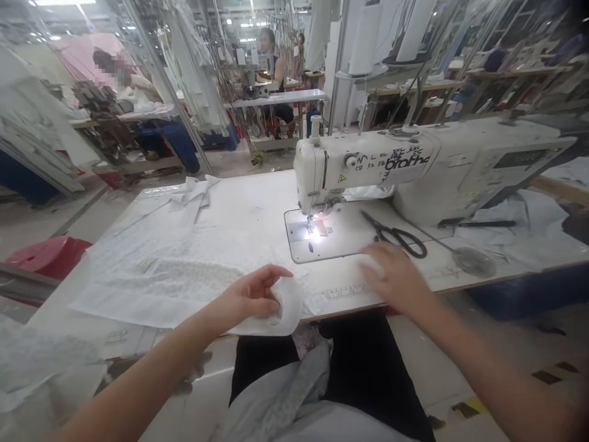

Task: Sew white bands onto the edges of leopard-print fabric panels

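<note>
My left hand (252,296) is closed on the curled edge of a white fabric piece (291,307) at the table's front edge. The rest of the white fabric (184,288) spreads flat to the left. My right hand (396,270) hovers over the table right of the needle plate, smeared by motion; a whitish patch shows at its fingers, but I cannot make out what it is. Just beyond that hand lie black scissors (400,238). The white sewing machine (359,166) stands ahead, its lamp lighting the needle area (313,227).
A printed ruler scale (347,291) runs along the table's front. To the right are a dark, rod-like tool (485,223), a grey, flat round object (473,261) and more white cloth (529,227). Thread cones (367,40) stand behind the machine. Other people sit at machines farther back.
</note>
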Tool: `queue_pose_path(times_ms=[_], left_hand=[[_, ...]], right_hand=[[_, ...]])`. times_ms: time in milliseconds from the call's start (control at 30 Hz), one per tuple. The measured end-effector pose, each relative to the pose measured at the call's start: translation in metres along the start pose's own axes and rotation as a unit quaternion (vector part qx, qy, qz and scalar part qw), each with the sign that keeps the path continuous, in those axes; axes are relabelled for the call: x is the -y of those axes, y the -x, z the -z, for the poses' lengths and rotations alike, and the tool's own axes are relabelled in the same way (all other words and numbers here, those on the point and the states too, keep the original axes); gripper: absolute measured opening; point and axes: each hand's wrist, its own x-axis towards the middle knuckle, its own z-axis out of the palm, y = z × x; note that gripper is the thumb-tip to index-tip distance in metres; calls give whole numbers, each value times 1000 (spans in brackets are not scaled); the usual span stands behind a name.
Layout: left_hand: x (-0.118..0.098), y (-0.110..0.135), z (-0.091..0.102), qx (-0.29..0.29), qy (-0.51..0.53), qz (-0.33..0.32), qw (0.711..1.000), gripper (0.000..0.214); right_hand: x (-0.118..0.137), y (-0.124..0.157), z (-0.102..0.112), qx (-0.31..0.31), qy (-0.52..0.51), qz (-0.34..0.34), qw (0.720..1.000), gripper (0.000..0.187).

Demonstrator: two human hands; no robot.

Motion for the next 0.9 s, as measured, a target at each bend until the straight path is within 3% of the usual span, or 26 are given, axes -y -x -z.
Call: queue_pose_path(times_ms=[67, 200, 333, 433, 500, 600, 733, 800, 833, 867, 900], left_hand=[[3, 1, -1, 2, -10, -12, 1000, 39], [9, 2, 1, -1, -27, -46, 999, 35], [16, 4, 4, -27, -68, -75, 994, 31], [21, 3, 2, -101, -222, -86, 966, 30], [24, 0, -1, -158, -386, -104, 903, 34], [25, -4, -7, -191, -572, -194, 774, 47], [23, -8, -15, -246, -665, -359, 607, 44], [21, -10, -18, -241, -680, -436, 538, 35], [20, -12, -20, -225, -678, -464, 523, 32], [19, -14, -22, -203, -669, -481, 529, 30], [18, -16, -23, -178, -652, -484, 556, 28]], right_hand=[[38, 3, -14, 43, -164, 17, 985, 21], [91, 7, -41, 134, -414, -63, 898, 11], [99, 12, -52, 158, -570, -153, 791, 20], [98, 15, -49, 181, -644, -185, 720, 26], [100, 17, -45, 167, -654, -190, 713, 28], [103, 19, -41, 141, -665, -179, 711, 31], [101, 24, -39, 131, -673, -159, 710, 32], [98, 27, -38, 124, -664, -152, 721, 31], [96, 28, -37, 120, -659, -150, 727, 31], [94, 29, -36, 118, -653, -147, 734, 31], [93, 31, -35, 116, -644, -143, 743, 30]])
